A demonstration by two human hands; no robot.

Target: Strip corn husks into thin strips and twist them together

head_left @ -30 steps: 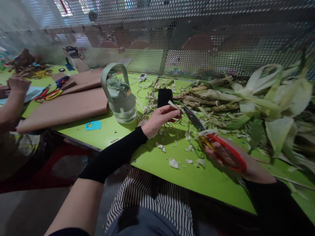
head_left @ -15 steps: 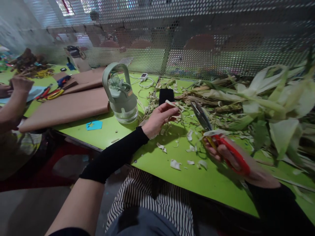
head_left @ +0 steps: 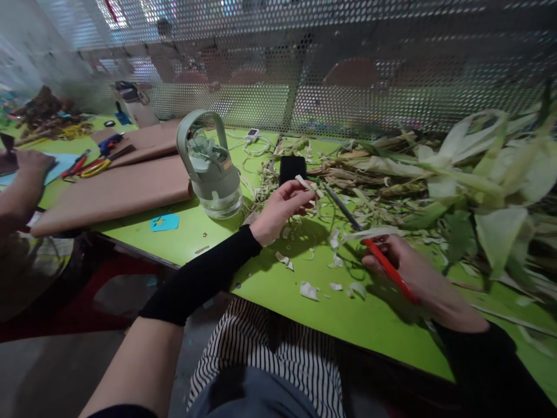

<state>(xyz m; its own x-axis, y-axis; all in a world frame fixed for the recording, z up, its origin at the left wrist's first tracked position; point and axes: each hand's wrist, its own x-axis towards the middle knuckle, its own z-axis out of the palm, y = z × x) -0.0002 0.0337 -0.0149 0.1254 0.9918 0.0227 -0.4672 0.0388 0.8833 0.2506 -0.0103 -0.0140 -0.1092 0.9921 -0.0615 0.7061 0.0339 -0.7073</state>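
Observation:
Between the thumb and fingers of my left hand (head_left: 282, 210) is a pale strip of corn husk (head_left: 308, 184), held just above the table. My right hand (head_left: 409, 273) is closed round the red-handled scissors (head_left: 385, 264), seen edge-on, with the blades pointing up and left toward the strip. The scissor tips appear close to the strip; whether they touch it I cannot tell. Another pale husk strip (head_left: 369, 233) lies across the scissors near my right fingers. Husk scraps (head_left: 310, 290) are scattered on the green table (head_left: 270, 290) below my hands.
A large pile of corn husks (head_left: 461, 174) covers the right side. A black phone-like object (head_left: 292, 168) lies behind my left hand. To the left stand a green water bottle (head_left: 215, 180) and folded brown paper (head_left: 126, 194), with pliers (head_left: 93, 167) beyond. A co-worker's hand (head_left: 32, 168) is at far left.
My right hand has turned the scissors, so the blades now show edge-on and have come nearer my left hand. The co-worker's hand at far left has moved lower.

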